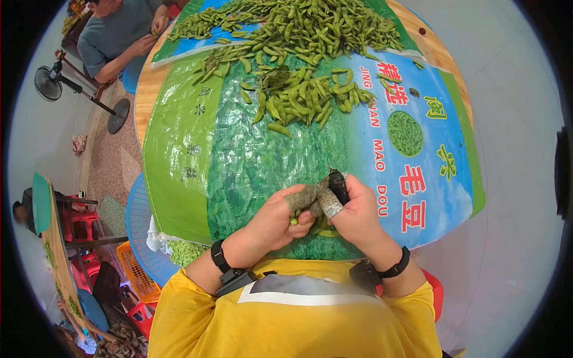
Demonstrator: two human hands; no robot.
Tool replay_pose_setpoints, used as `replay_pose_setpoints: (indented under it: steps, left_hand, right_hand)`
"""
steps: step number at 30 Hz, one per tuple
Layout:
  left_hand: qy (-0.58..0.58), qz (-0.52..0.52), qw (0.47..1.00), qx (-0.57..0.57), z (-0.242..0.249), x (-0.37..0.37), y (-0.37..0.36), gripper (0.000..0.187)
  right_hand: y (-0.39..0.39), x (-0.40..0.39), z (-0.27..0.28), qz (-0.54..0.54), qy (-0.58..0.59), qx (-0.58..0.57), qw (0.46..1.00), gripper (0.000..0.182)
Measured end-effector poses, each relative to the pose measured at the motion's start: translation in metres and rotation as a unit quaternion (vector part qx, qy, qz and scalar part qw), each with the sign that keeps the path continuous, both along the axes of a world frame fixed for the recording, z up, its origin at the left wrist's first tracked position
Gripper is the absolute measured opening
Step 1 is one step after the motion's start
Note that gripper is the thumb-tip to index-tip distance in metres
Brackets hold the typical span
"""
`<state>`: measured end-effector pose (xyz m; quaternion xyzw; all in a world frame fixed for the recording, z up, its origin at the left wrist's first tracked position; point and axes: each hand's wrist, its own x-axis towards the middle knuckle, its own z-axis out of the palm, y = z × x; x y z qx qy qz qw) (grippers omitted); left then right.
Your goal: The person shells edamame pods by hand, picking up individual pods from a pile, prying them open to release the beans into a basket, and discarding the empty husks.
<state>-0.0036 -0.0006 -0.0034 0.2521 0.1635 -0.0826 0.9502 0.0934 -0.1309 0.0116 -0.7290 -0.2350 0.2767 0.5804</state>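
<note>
My left hand (285,218) and my right hand (353,212) meet above the near part of a printed plastic sheet (256,173). Worn grey coverings wrap several fingertips, and a dark one sits on my right hand. The fingers of both hands are closed. A small green bean (293,221) shows at my left fingers. Green pods (327,232) lie just under my right hand; whether it holds one is hidden. Farther up the sheet is a small heap of pods (298,98), with a larger pile of pods (310,27) behind it.
A blue basket (136,227) with shelled beans (186,252) stands by the table's left edge, beside an orange crate (136,271). Another person (113,42) sits at the far left, hands near the table. A black fan (49,83) stands left. Red stools are at lower left.
</note>
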Motion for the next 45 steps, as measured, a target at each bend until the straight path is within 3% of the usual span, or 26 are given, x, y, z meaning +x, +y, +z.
replay_pose_setpoints:
  steps: [1,3,4,6,11,13,14,16,19,22,29,31,32,34,35,37,38,40,41,43,44,45]
  left_hand:
    - [0.000,0.004,1.000,-0.012,-0.001,0.001,0.000,0.011]
    - [-0.006,-0.004,1.000,-0.026,-0.002,0.001,0.001,0.011]
    - [-0.016,-0.012,0.999,-0.037,-0.002,0.001,0.002,0.011]
    - [-0.012,-0.021,0.999,-0.041,0.002,0.003,0.004,0.011]
    - [0.023,-0.025,0.999,-0.023,0.001,0.005,0.008,0.009]
    - [0.020,-0.048,0.995,0.085,0.002,0.002,0.009,0.008]
    - [0.019,-0.046,0.995,0.082,0.004,0.001,0.010,0.008]
    - [0.010,-0.108,0.960,0.257,0.010,0.000,0.012,0.008]
    - [0.004,-0.113,0.954,0.278,0.011,-0.002,0.013,0.009]
    - [0.035,-0.096,0.943,0.316,0.010,-0.003,0.016,0.011]
    - [0.030,-0.043,0.953,0.297,0.004,-0.001,0.018,0.013]
    - [-0.076,0.043,0.815,0.573,-0.010,-0.001,0.017,0.013]
    - [-0.077,0.043,0.815,0.573,-0.012,-0.001,0.016,0.013]
    - [-0.091,0.051,0.791,0.603,-0.011,0.000,0.012,0.015]
    - [-0.089,0.052,0.791,0.603,-0.011,0.000,0.011,0.015]
    - [-0.094,0.061,0.821,0.560,-0.011,0.000,0.011,0.017]
    - [-0.094,0.061,0.821,0.559,-0.008,0.000,0.011,0.017]
    - [-0.011,0.029,0.952,0.304,0.001,-0.001,0.012,0.017]
    - [-0.011,0.029,0.953,0.303,0.000,-0.002,0.013,0.017]
    - [0.005,0.046,0.995,0.086,-0.002,-0.003,0.016,0.016]
    - [0.004,0.048,0.995,0.085,-0.004,-0.004,0.020,0.016]
    - [-0.036,0.052,0.998,0.017,-0.006,-0.005,0.026,0.019]
  right_hand:
    - [0.000,0.000,-0.002,-0.001,0.002,-0.002,1.000,0.021]
    - [-0.001,0.002,-0.004,0.012,-0.169,-0.013,0.985,0.021]
    - [-0.001,0.003,-0.002,0.012,-0.167,-0.015,0.986,0.021]
    - [-0.001,0.005,0.004,0.001,-0.039,-0.010,0.999,0.021]
    - [0.004,0.012,0.000,0.009,-0.058,-0.029,0.998,0.021]
    - [0.006,0.016,0.008,0.017,0.045,-0.012,0.999,0.020]
    - [0.006,0.018,0.009,0.020,0.045,-0.015,0.999,0.020]
    - [0.005,0.022,0.012,0.107,0.017,-0.077,0.991,0.019]
    - [0.002,0.027,0.019,0.121,0.048,-0.151,0.980,0.018]
    - [-0.001,0.024,0.012,0.076,0.052,-0.077,0.993,0.017]
    - [-0.001,0.019,0.018,0.088,0.129,-0.099,0.983,0.017]
    - [-0.001,0.014,0.012,0.057,-0.113,-0.064,0.990,0.018]
    - [0.000,0.012,0.012,0.056,-0.113,-0.064,0.990,0.018]
    - [0.002,0.007,0.013,0.053,-0.250,-0.082,0.963,0.018]
    - [0.004,0.004,0.012,0.055,-0.250,-0.082,0.963,0.018]
    - [0.007,0.000,0.010,0.051,-0.086,-0.038,0.994,0.016]
    - [0.008,0.001,0.012,0.051,-0.085,-0.038,0.994,0.016]
    - [0.009,0.006,0.021,0.078,0.165,-0.023,0.983,0.014]
    - [0.009,0.009,0.019,0.078,0.165,-0.024,0.983,0.014]
    - [0.008,0.017,0.015,0.091,0.301,0.051,0.948,0.011]
    - [0.009,0.022,0.022,0.092,0.300,0.050,0.948,0.011]
    - [0.009,0.027,0.033,0.122,0.199,-0.040,0.972,0.011]
